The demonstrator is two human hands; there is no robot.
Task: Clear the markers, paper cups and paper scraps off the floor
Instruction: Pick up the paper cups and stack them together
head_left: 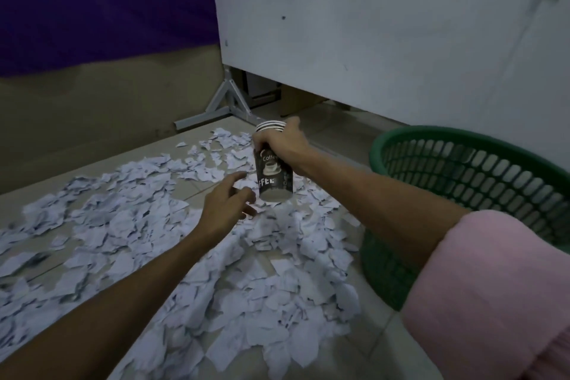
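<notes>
In the head view, a nested stack of dark printed paper coffee cups (274,168) is gripped near its rims by the right hand (285,145), fingers curled round it, and is held above the floor, tilted with the base towards the camera. The left hand (226,205) is stretched out just beside the base of the stack, its fingers spread and loosely bent, with nothing held; whether the cups are touched by it cannot be told. A green plastic lattice basket (468,182) is seen standing on the tiled floor (311,123) to the right, near the right forearm; its inside is not shown. A wide litter of torn white paper scraps (172,225) is spread over the tiles beneath both arms. No markers are seen. It is judged that the cups have been gathered but not yet put away, while the scraps, the larger part of the work, are left untouched.
</notes>
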